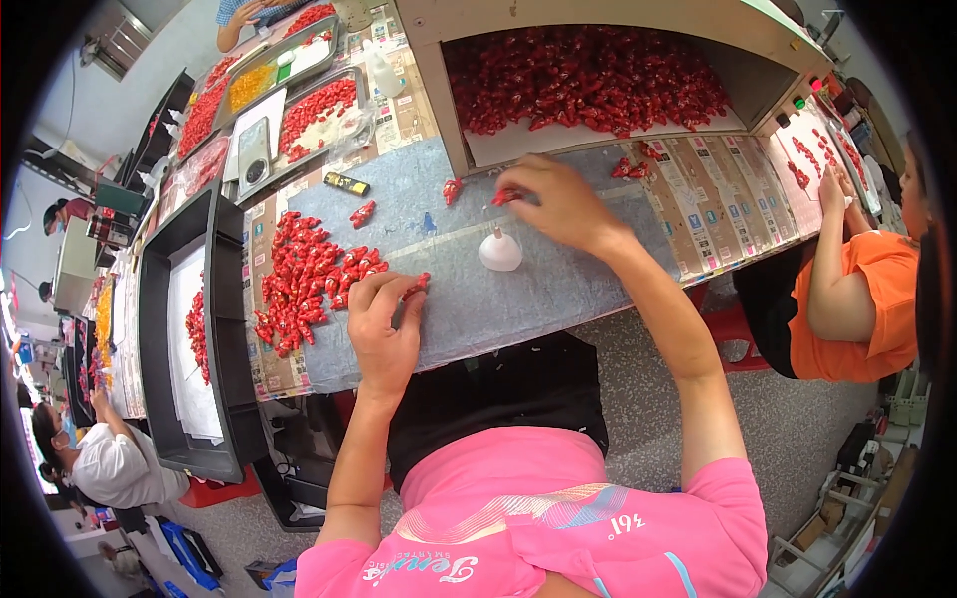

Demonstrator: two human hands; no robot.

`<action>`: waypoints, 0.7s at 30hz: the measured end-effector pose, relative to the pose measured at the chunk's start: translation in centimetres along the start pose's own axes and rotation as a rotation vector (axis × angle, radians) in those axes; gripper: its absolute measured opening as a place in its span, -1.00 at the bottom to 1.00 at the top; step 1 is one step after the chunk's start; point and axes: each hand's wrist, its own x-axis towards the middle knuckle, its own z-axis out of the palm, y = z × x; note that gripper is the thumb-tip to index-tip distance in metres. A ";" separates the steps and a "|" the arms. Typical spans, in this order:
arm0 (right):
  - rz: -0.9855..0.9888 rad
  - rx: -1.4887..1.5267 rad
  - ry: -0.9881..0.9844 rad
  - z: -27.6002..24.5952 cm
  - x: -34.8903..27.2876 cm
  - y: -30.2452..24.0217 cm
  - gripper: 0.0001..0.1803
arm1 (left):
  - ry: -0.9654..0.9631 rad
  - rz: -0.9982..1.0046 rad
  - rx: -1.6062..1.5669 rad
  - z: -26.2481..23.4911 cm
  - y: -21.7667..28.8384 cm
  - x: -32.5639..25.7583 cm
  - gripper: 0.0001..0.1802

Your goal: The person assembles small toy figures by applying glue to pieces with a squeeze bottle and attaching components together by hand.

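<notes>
Right fingers (525, 175) bent around red piece (505, 196)

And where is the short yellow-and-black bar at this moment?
In the head view, the short yellow-and-black bar lies left of centre on the grey-blue mat, beyond the large pile of small red pieces.

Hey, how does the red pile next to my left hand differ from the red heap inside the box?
The red pile beside your left hand lies in the open on the table; the red heap sits inside the box. The pile is smaller than the heap. The pile looks brighter, the heap more shaded. Both are red and jumbled.
</notes>
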 end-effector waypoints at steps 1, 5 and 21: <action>0.104 0.082 0.076 -0.7 -0.7 -0.5 -0.81 | 0.025 0.005 0.003 -0.1 0.2 -0.1 -0.77; 0.268 0.135 0.251 -2.1 -5.0 -4.3 -0.79 | -0.012 -0.079 -0.196 -0.1 2.5 -1.3 -0.76; 0.170 0.354 0.281 3.0 -10.5 -11.1 -0.61 | -0.273 -0.846 -1.423 1.0 5.2 -3.1 -0.81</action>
